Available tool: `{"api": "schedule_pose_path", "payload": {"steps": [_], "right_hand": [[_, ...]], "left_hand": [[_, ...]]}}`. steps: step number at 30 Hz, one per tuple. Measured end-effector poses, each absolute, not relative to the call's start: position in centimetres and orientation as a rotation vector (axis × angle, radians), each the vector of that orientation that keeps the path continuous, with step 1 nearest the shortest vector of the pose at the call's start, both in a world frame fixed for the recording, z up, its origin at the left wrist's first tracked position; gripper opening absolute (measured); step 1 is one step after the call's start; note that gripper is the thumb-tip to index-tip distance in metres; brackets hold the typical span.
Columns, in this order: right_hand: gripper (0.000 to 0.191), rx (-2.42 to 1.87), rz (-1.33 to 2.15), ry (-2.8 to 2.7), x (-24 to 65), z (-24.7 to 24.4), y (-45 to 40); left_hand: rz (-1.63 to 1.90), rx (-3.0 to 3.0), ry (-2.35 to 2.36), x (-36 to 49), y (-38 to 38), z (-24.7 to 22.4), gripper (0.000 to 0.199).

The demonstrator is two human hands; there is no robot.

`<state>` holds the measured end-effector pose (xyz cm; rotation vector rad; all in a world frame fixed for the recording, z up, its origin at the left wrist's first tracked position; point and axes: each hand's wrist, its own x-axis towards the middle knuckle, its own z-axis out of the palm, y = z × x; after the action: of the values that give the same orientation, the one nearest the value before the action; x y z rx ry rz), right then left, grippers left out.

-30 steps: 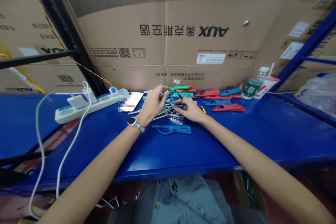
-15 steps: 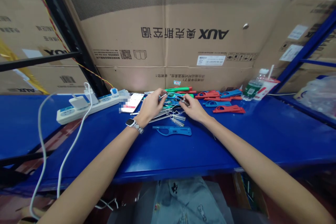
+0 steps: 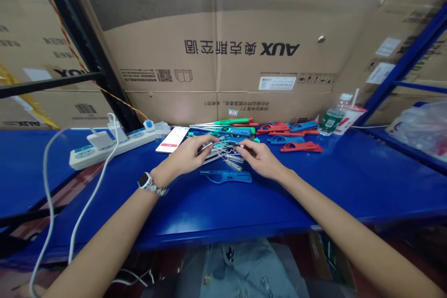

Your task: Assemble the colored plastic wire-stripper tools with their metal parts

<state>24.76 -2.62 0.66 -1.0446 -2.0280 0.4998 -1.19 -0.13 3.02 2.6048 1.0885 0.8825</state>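
Note:
My left hand (image 3: 192,152) is closed in a pinch on a thin metal rod (image 3: 205,147), left of the pile. My right hand (image 3: 257,154) pinches a small dark piece (image 3: 239,146), with a thin wire running from it toward the left hand. Beneath and between the hands lie several clear tubular parts (image 3: 233,163) with wires and metal rods. A blue plastic shell (image 3: 228,177) lies alone in front of them. Behind are green-handled lighters (image 3: 235,121). Red shells (image 3: 301,147) and blue shells (image 3: 286,140) lie to the right.
A phone (image 3: 173,139) lies left of the pile, beside a white power strip (image 3: 115,143) with plugs and cables. At the back right stand a bottle (image 3: 331,120) and a cup (image 3: 350,118). A large cardboard box (image 3: 240,18) rises behind the blue table (image 3: 209,214).
My left hand has moved left and toward the table's front. My right hand has come slightly lower. The view has shifted a little.

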Motion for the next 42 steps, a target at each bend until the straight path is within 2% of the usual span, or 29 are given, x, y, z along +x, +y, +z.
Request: {"api": "schedule_pose_path", "payload": {"steps": [3, 6, 9, 14, 21, 25, 29, 42], "right_hand": [[0.041, -1.027, 0.482, -2.084, 24.6, 0.7, -3.5], [0.045, -1.043, 0.502, -2.162, 24.4, 0.3, -3.6], [0.041, -1.019, 0.431, -2.239, 24.4, -0.2, -3.5], [0.019, -0.991, 0.337, -2.291, 24.6, -0.9, -3.5], [0.016, -0.927, 0.188, -2.327, 25.0, -1.3, -3.4], [0.019, -0.932, 0.065, -2.33, 25.0, -1.2, -4.1], [0.028, -0.974, -0.11, -2.436, 24.8, -1.0, -5.8], [0.03, -1.012, -0.073, -2.606, 23.7, -0.5, -7.1]], "left_hand": [[0.813, 2.58, 1.053, -1.3, -1.1, 2.9, 0.022], [0.683, 2.566, 1.039, -1.3, -1.6, 2.6, 0.016], [0.61, 2.568, 1.074, -1.2, -1.7, 2.5, 0.009], [0.596, 2.518, 1.008, -1.6, -1.1, 2.2, 0.021], [0.558, 2.473, 1.022, -2.0, -0.7, 2.0, 0.018], [0.651, 2.587, 0.984, -1.3, -1.8, 2.4, 0.028], [0.486, 2.638, 0.898, -0.5, -2.8, 2.4, 0.033], [0.554, 2.704, 0.796, 0.0, -2.6, 1.5, 0.011]]}}
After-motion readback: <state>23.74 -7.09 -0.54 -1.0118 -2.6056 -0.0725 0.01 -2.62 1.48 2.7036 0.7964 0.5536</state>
